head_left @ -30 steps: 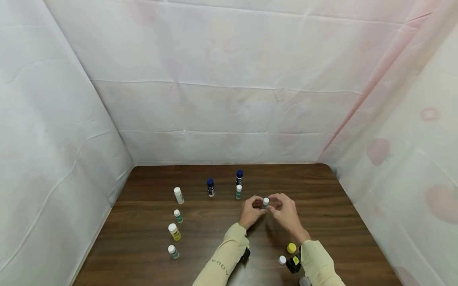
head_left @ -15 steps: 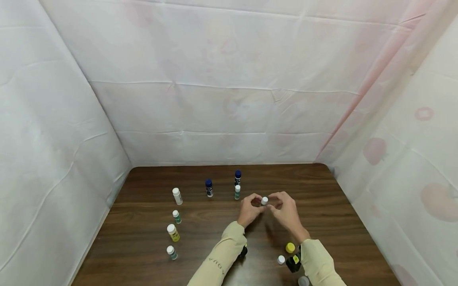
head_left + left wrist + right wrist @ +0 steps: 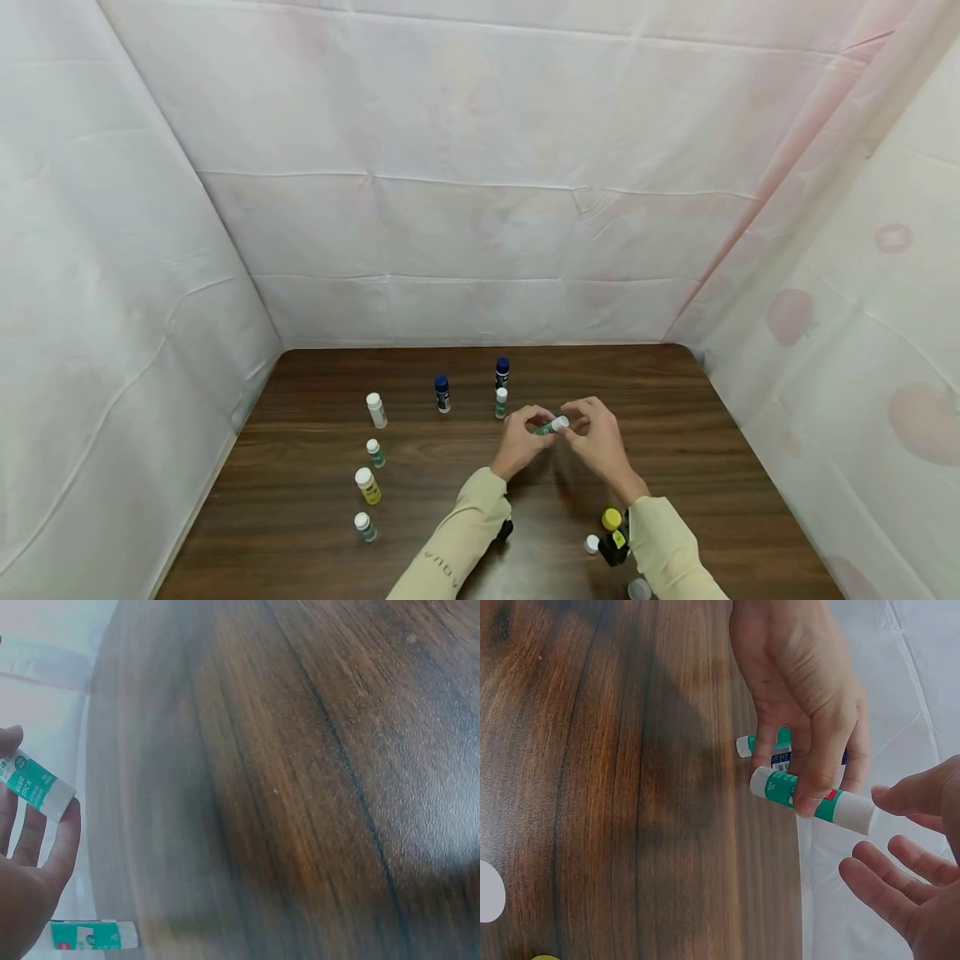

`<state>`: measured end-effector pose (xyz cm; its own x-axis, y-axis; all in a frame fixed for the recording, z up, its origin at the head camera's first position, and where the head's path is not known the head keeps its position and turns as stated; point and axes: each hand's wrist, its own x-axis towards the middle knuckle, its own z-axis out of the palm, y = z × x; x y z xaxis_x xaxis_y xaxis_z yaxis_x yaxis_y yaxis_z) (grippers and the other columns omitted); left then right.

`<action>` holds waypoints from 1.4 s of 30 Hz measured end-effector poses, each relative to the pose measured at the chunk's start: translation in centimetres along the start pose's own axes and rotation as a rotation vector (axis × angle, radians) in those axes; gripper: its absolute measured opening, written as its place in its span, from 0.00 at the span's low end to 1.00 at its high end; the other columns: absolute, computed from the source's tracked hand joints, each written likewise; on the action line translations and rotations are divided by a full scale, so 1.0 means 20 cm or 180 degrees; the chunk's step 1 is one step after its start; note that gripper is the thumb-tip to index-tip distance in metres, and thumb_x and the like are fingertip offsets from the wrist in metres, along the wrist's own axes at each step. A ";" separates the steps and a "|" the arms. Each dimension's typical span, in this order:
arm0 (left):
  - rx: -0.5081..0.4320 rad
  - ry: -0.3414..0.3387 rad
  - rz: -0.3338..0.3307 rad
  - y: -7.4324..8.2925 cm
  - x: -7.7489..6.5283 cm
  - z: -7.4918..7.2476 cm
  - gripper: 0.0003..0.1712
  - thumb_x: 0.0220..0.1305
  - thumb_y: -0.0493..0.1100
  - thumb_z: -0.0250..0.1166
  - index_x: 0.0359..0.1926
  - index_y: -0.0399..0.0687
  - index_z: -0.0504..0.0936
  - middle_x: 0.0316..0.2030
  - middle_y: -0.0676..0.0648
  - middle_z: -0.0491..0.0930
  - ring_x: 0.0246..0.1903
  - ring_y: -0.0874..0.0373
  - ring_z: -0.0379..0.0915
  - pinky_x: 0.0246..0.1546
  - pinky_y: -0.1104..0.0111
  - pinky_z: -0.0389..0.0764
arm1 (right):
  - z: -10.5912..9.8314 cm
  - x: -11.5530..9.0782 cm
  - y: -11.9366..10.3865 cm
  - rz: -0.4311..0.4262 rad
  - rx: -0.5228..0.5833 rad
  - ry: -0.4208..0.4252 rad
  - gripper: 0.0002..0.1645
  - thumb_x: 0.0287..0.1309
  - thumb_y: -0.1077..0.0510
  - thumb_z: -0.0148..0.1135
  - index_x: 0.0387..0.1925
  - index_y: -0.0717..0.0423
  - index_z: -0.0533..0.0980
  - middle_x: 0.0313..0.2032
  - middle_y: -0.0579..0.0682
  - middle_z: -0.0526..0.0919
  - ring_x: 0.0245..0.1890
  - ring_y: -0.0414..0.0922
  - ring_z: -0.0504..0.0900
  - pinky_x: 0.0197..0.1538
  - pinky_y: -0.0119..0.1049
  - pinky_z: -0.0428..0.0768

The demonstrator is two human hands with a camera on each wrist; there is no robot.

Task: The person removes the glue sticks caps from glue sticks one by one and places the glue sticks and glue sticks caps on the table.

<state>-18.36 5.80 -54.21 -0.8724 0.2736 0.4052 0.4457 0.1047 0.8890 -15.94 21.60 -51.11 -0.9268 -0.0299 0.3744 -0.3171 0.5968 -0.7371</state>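
Observation:
A green glue stick (image 3: pixel 551 426) with white ends is held tilted between the two hands, over the right-centre of the table. My left hand (image 3: pixel 521 442) pinches its body between thumb and fingers, as the right wrist view shows. At the stick's white end, the thumb of my right hand (image 3: pixel 930 877) is right by the edge while the other fingers spread loosely below. In the left wrist view, thumb and fingertips grip the green glue stick (image 3: pixel 34 784) at its label. Behind the left hand stands another green glue stick (image 3: pixel 501 403) with a white cap.
Two dark-blue-capped sticks (image 3: pixel 442 394) stand toward the back. On the left, a column holds a white bottle (image 3: pixel 377 411), a green stick (image 3: pixel 376 452), a yellow bottle (image 3: pixel 367 486) and a teal stick (image 3: pixel 365 527). By the right forearm are yellow (image 3: pixel 611 519) and white round tops (image 3: pixel 592 543).
The glue stick has tipped from nearly upright to lying slanted, its white end now pointing right, toward the right hand. Both hands stay in about the same place.

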 end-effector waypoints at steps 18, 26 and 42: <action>0.0029 -0.0194 0.0089 0.12 -0.01 -0.08 0.12 0.50 0.25 0.68 0.38 0.30 0.81 0.36 0.31 0.78 0.34 0.35 0.75 0.34 0.48 0.78 | 0.02 0.01 -0.05 -0.0070 -0.0026 -0.0103 0.13 0.45 0.71 0.70 0.35 0.59 0.81 0.36 0.51 0.79 0.30 0.45 0.79 0.34 0.36 0.81; 0.0239 -0.0176 0.0191 0.02 -0.02 -0.11 0.13 0.48 0.30 0.71 0.38 0.43 0.84 0.36 0.44 0.81 0.31 0.47 0.75 0.31 0.56 0.79 | 0.02 -0.02 -0.07 -0.0397 0.0128 -0.0090 0.14 0.42 0.74 0.71 0.33 0.60 0.80 0.34 0.50 0.80 0.30 0.44 0.80 0.35 0.41 0.82; 0.0162 -0.0623 0.0313 0.27 -0.08 -0.27 0.11 0.53 0.33 0.70 0.39 0.36 0.84 0.36 0.39 0.81 0.34 0.45 0.77 0.33 0.55 0.79 | -0.04 -0.07 -0.18 -0.0361 0.0386 -0.0426 0.14 0.44 0.70 0.72 0.33 0.53 0.81 0.35 0.45 0.79 0.32 0.42 0.79 0.30 0.33 0.82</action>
<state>-15.67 0.73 -48.85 -0.7707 0.4647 0.4359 0.5406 0.1149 0.8334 -13.29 20.11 -48.66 -0.8997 -0.2026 0.3867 -0.4353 0.4830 -0.7597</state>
